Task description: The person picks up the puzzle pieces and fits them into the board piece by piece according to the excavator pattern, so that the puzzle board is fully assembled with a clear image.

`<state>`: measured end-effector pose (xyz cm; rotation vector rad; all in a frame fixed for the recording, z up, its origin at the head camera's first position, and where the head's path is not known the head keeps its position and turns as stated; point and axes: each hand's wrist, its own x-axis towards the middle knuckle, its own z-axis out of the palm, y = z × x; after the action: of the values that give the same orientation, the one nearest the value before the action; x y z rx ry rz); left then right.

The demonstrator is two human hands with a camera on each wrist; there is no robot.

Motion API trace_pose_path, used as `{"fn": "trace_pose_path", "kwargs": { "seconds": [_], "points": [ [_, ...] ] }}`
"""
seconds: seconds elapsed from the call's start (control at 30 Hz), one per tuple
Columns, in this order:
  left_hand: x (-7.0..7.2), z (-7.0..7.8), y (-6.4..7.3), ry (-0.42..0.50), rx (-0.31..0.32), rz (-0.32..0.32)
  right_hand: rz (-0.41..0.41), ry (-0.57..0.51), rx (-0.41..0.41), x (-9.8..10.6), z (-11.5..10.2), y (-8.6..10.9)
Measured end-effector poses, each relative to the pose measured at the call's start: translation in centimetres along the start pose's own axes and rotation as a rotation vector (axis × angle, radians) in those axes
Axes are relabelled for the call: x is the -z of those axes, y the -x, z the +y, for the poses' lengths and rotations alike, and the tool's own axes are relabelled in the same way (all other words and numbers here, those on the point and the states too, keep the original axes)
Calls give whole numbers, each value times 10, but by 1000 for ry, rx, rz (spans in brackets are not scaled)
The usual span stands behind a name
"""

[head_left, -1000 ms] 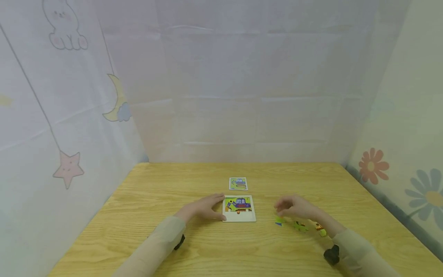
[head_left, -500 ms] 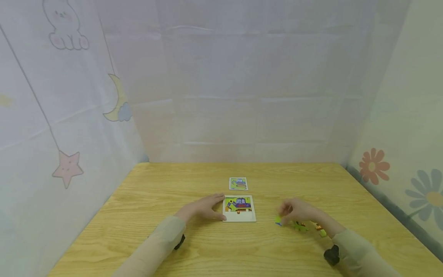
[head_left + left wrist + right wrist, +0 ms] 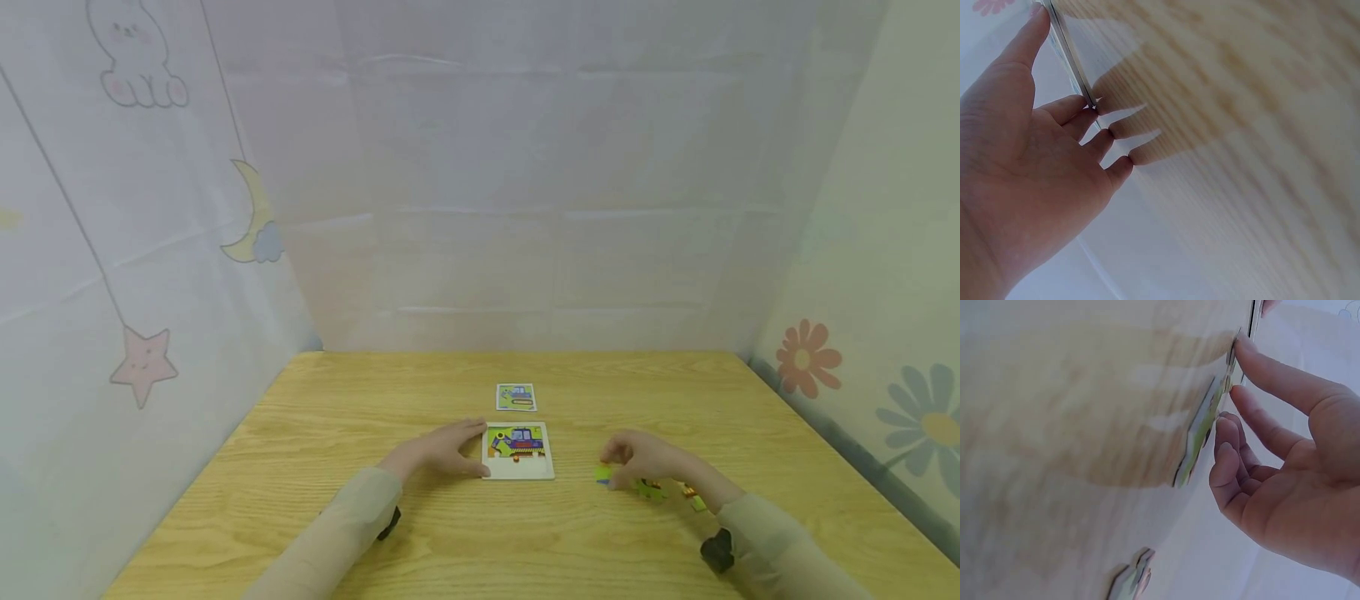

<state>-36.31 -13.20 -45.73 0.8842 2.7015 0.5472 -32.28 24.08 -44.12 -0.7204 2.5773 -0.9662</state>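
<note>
In the head view, my left hand (image 3: 444,447) rests at the left side of a white puzzle tray (image 3: 517,472), fingers near its far corner and thumb at the near one. The left wrist view shows these fingers relaxed along the tray's thin edge (image 3: 1072,56). The tray's upper part holds joined puzzle pieces (image 3: 517,442) picturing a blue digger. To the right, my right hand (image 3: 647,458) pinches a small green and blue puzzle piece (image 3: 602,473) at the table between thumb and index finger. In the right wrist view its other fingers are curled (image 3: 1227,462).
Loose puzzle pieces lie under and beside the right forearm, among them a green one (image 3: 651,492) and a yellow-green one (image 3: 698,503). A small picture card (image 3: 516,397) with the digger lies beyond the tray. Pale printed cloth (image 3: 480,208) surrounds the wooden table (image 3: 480,542).
My right hand has shifted slightly right and lowered its thumb and index finger to the green and blue puzzle piece. The left hand and the tray have stayed in place.
</note>
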Motion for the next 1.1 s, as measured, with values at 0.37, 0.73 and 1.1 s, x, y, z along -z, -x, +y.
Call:
{"fn": "trace_pose_path", "kwargs": {
  "seconds": [0.37,0.73,1.1],
  "points": [
    [1,1,1,0,4,-7,24,34,-1,-1,-5,-1],
    [2,2,1,3,1,-4,52,28,-27,-4,-9,-4],
    [2,4,3,-6,-4,-6,61,23,12,-5,-4,-12]
  ]
}}
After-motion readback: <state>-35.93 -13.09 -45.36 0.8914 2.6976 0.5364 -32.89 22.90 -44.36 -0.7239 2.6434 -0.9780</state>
